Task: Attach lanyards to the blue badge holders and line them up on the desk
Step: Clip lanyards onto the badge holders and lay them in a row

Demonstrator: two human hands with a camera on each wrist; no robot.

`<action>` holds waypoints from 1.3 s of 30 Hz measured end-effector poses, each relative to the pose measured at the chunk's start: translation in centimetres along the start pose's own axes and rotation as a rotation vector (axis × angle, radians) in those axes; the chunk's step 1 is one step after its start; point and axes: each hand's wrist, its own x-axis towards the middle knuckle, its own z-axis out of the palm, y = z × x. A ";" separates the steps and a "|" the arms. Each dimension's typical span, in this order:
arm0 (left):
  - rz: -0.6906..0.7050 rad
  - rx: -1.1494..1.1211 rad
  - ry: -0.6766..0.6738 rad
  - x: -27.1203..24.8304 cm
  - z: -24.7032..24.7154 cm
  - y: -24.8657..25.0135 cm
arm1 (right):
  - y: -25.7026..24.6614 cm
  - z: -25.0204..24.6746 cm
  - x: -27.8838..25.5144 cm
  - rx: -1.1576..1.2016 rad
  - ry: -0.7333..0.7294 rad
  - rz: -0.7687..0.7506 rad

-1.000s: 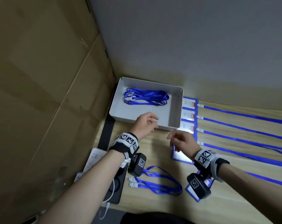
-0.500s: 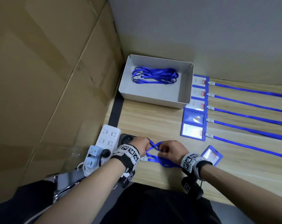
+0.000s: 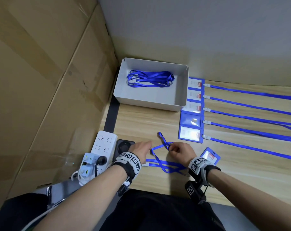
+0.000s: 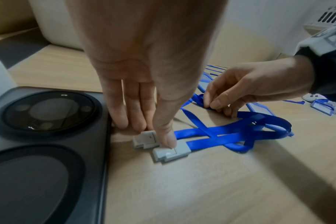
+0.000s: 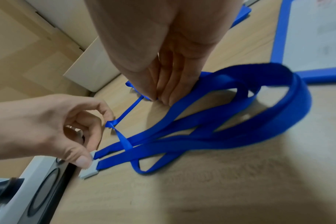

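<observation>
Two tangled blue lanyards (image 3: 164, 165) lie near the desk's front edge. My left hand (image 3: 149, 145) has its thumb on one grey clip (image 4: 173, 151), with its curled fingers at the second clip (image 4: 146, 139) beside it. My right hand (image 3: 171, 148) pinches a strap loop (image 4: 199, 97) between thumb and forefinger, just above the desk. A loose blue badge holder (image 3: 210, 156) lies beside my right wrist. Several badge holders (image 3: 191, 120) with lanyards attached (image 3: 250, 114) lie in a row at the right.
A grey box (image 3: 149, 104) at the back holds more blue lanyards (image 3: 151, 79). A white power strip (image 3: 104, 144) and a dark phone (image 3: 124, 145) sit just left of my left hand. Cardboard (image 3: 41, 80) walls the left side.
My hands came back from the grey box to the loose lanyards at the front edge. They now hold the clip end and a strap loop, and have drawn slightly apart.
</observation>
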 end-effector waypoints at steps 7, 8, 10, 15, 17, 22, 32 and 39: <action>-0.079 0.041 -0.065 -0.5 0.1 1.0 | 0.4 0.0 -0.7 0.070 -0.006 -0.029; -0.080 0.038 -0.069 -0.6 0.0 1.1 | 0.3 -0.1 -0.9 0.107 -0.004 -0.031; -0.080 0.014 -0.070 -0.9 -0.4 1.2 | 0.1 -0.3 -1.3 0.197 0.024 -0.055; 0.002 -0.186 0.041 -1.9 -3.9 1.9 | -2.5 -1.4 -1.8 0.333 -0.025 -0.310; 0.054 -0.346 0.103 -2.3 -5.6 2.6 | -4.1 -2.3 -2.2 0.379 -0.143 -0.314; -0.052 -0.489 0.295 -2.7 -8.2 4.6 | -5.3 -4.8 -3.8 0.647 -0.080 -0.136; -0.207 -0.303 0.421 -1.7 -8.3 8.5 | 0.0 -15.4 -10.2 0.530 0.079 -0.063; -0.215 -0.247 0.340 0.3 -6.5 12.7 | 7.0 -19.5 -14.0 0.410 0.206 0.062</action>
